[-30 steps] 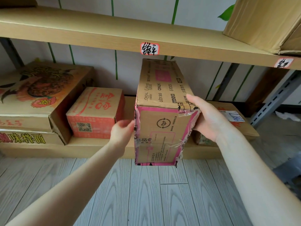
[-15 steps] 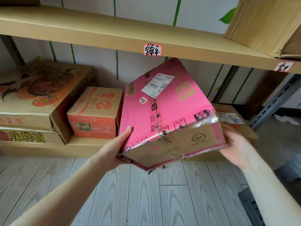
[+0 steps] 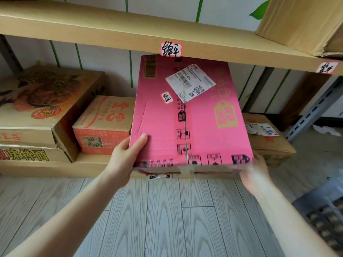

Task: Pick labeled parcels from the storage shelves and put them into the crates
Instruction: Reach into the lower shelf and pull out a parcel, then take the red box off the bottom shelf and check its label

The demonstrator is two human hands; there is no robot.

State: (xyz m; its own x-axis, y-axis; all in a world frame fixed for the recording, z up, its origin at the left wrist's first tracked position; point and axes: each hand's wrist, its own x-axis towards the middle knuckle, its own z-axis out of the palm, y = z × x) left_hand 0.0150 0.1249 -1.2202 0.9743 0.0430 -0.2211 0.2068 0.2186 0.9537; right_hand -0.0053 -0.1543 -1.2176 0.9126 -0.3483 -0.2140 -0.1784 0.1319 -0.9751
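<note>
A large pink parcel (image 3: 187, 115) with a white shipping label (image 3: 190, 82) on its broad face is held in front of the lower shelf, pink face turned up toward me. My left hand (image 3: 126, 156) grips its near left corner, thumb on top. My right hand (image 3: 257, 173) holds the near right corner from below and is blurred. A grey crate (image 3: 326, 210) shows at the lower right edge, on the floor.
On the lower shelf (image 3: 89, 164) sit an orange carton (image 3: 104, 125), stacked printed cartons (image 3: 37, 108) at left, and a brown labeled box (image 3: 267, 138) at right. An upper shelf board (image 3: 111, 30) runs overhead with a brown box (image 3: 304, 23). Grey wood floor lies below.
The parcel was tipped from standing on its narrow side to lying with its pink labeled face up, and drawn out from the shelf; both hands shifted to its near corners.
</note>
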